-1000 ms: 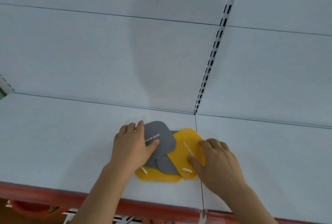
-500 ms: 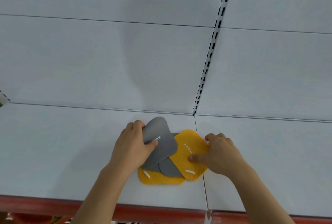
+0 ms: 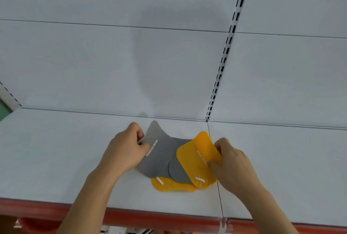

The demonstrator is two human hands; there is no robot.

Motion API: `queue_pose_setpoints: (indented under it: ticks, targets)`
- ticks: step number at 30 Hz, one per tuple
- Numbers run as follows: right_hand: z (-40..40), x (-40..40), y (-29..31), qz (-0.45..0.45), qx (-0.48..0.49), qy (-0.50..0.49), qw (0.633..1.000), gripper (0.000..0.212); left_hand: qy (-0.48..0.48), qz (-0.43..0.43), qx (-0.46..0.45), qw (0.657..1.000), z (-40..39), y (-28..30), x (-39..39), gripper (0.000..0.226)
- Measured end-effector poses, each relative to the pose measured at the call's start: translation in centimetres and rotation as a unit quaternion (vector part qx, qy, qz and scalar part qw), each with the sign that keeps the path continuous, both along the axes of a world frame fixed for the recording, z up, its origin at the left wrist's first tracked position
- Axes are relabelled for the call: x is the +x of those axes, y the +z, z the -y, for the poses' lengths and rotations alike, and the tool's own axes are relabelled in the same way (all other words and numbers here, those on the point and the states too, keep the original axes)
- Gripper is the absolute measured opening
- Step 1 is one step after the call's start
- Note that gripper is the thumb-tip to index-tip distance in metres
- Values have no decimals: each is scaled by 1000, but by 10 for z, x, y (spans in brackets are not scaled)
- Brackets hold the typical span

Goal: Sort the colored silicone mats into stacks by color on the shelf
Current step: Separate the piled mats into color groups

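Note:
A small pile of grey and yellow silicone mats lies on the white shelf (image 3: 56, 158) near its front edge. My left hand (image 3: 124, 151) pinches the left edge of the top grey mat (image 3: 159, 151), whose far corner curls upward. My right hand (image 3: 231, 164) pinches the right edge of the top yellow mat (image 3: 195, 160) and bends that edge up. Another grey mat (image 3: 178, 173) and a second yellow mat (image 3: 172, 185) lie flat underneath, partly covered.
The shelf's red front lip (image 3: 150, 218) runs along the bottom. A seam (image 3: 216, 177) between two shelf boards passes under the pile's right side. A slotted upright (image 3: 223, 64) rises on the white back wall.
Both hands have gone from resting on the mats to pinching them: the grey mat's left edge and the yellow mat's right edge are now lifted and curled off the pile.

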State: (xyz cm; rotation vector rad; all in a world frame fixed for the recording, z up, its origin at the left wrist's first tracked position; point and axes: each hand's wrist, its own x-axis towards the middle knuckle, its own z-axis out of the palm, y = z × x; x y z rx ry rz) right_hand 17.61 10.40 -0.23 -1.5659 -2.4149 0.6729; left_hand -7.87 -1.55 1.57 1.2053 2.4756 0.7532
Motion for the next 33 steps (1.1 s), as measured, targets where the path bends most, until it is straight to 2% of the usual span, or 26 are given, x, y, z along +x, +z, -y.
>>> queue_pose_setpoints:
  ticks: [3, 5, 9, 12, 14, 18, 20, 24, 27, 30, 33]
  targets:
    - [10, 6, -9, -28, 100, 16, 994, 16, -17, 16, -5, 1000, 2, -2, -5, 27]
    - [16, 7, -17, -67, 147, 62, 985, 23, -35, 13, -7, 999, 3, -6, -5, 33]
    - [27, 7, -27, -134, 159, 166, 964, 34, -47, 11, 7, 999, 4, -14, -5, 18]
    - [28, 13, -27, -174, 163, 200, 950, 35, -38, 28, 23, 999, 8, -17, -8, 14]
    - [29, 18, -25, -204, 190, 182, 943, 34, -33, 35, 35, 998, 10, -16, -8, 14]
    - [32, 20, -14, -300, 205, 81, 928, 29, -9, 49, 93, 994, 11, -9, -4, 15]
    - [30, 21, -12, -294, 219, 80, 927, 33, 0, 53, 126, 991, 9, -5, -1, 14]
    - [25, 26, -19, -250, 184, 200, 929, 44, 9, 73, 165, 984, 8, -2, 7, 13]
    - [26, 29, -24, -268, 159, 256, 915, 51, 7, 96, 161, 982, 8, -6, 14, 10]
    - [27, 32, -25, -318, 104, 262, 905, 44, -1, 119, 153, 981, 7, -10, 22, 11]
    - [28, 36, -19, -389, 25, 216, 895, 36, -11, 131, 143, 981, 5, -13, 28, 12]
